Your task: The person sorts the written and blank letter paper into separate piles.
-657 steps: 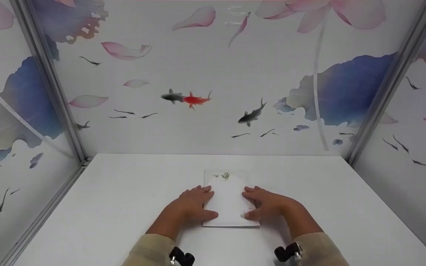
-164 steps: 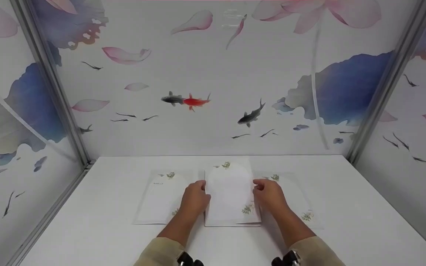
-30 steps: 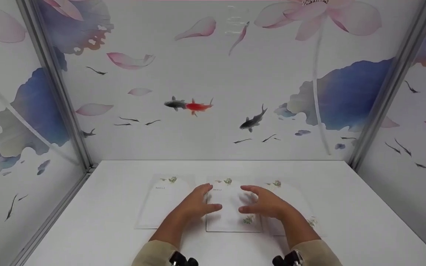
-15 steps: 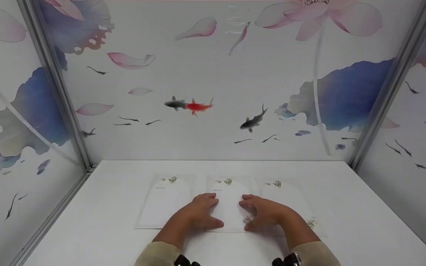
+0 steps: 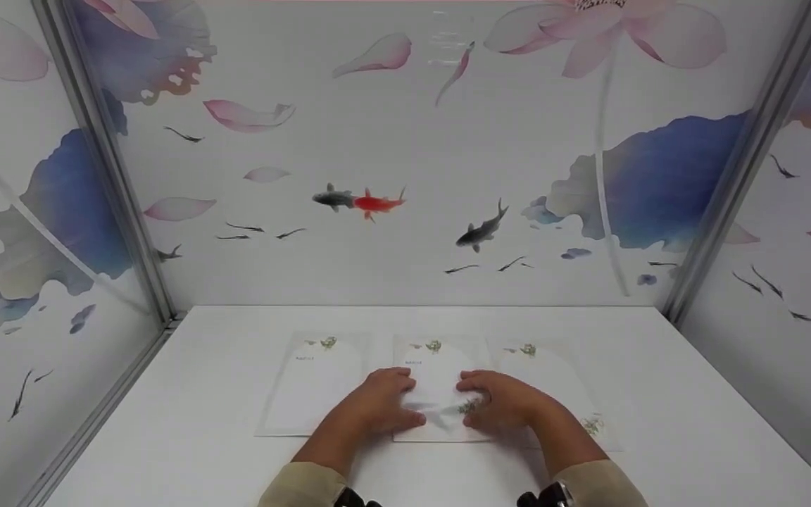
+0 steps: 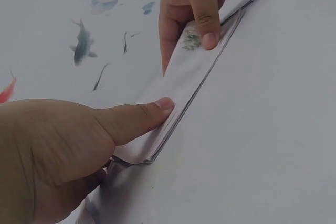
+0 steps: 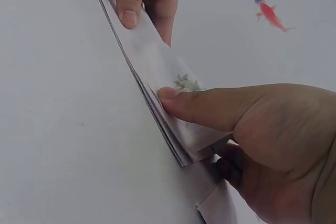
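Observation:
A stack of letter paper (image 5: 441,360), printed with green sprigs and a small line of writing, lies in the middle of the table. My left hand (image 5: 386,400) holds the top sheet at its left side, thumb on top. On the right side my right hand (image 5: 500,401) pinches the same sheet, its thumb near the lower sprig. Between the hands the top sheet (image 5: 441,417) bulges slightly. The right wrist view shows layers parted along the near edge (image 7: 157,114) of the stack. Fingers under the paper are largely hidden.
A similar sheet with writing (image 5: 314,387) lies to the left. Another printed sheet (image 5: 546,370) lies to the right, partly under my right forearm. Behind the white table (image 5: 236,324) stands a painted panel (image 5: 405,274), with side panels left and right.
Long before, one stack lay alone; later, sheets lay on both sides and my hands held one raised. From hovering a second ago, both hands have come down, and the top sheet now buckles.

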The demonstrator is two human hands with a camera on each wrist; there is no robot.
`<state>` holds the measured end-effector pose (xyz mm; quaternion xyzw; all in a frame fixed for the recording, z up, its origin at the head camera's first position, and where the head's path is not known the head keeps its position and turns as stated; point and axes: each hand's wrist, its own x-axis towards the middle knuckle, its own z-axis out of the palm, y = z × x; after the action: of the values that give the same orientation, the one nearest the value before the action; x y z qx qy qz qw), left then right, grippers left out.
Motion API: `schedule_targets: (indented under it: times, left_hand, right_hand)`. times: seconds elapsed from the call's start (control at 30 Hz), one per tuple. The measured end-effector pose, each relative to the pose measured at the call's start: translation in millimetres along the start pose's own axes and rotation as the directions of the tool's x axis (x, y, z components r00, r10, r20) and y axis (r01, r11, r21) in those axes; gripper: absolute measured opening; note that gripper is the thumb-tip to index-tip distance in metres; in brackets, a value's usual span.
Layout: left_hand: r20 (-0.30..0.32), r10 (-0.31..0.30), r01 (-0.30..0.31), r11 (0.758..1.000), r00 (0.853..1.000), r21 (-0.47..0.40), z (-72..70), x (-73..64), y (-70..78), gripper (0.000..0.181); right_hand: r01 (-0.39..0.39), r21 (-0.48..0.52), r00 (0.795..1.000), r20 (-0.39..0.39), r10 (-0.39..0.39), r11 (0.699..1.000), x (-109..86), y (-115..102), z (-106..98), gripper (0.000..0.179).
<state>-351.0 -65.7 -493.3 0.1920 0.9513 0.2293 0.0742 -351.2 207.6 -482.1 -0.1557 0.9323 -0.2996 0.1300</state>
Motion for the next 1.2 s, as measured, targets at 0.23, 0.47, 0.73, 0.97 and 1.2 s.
schedule_targets:
  times: [0.23,0.47,0.73,0.97,1.2]
  left_hand:
    - [-0.070,0.048,-0.046,0.999,0.996,0.024,3.4,2.3,-2.4,0.053]
    - [-0.150,0.021,-0.033,0.997,0.988,-0.075,1.7,1.9,-3.7,0.046]
    - [-0.196,0.011,-0.027,0.996,0.981,-0.082,1.9,3.4,-4.6,0.044]
    - [-0.208,-0.041,0.007,0.987,0.977,-0.159,0.5,2.5,-1.5,0.046]
    - [-0.247,-0.101,0.051,0.978,0.964,-0.204,0.1,1.5,3.3,0.040]
  right_hand:
    - [0.101,0.071,0.992,-0.084,-0.095,0.992,1.1,5,1,0.025]
    - [0.031,0.058,0.984,-0.176,-0.021,0.998,3.0,4,2,0.021]
    - [0.021,0.028,0.969,-0.245,-0.014,0.999,6.5,4,6,0.020]
    - [-0.028,0.061,0.967,-0.251,0.042,0.998,4.7,-2,6,0.025]
    - [-0.118,0.141,0.933,-0.323,0.158,0.983,6.0,-6,2,0.028]
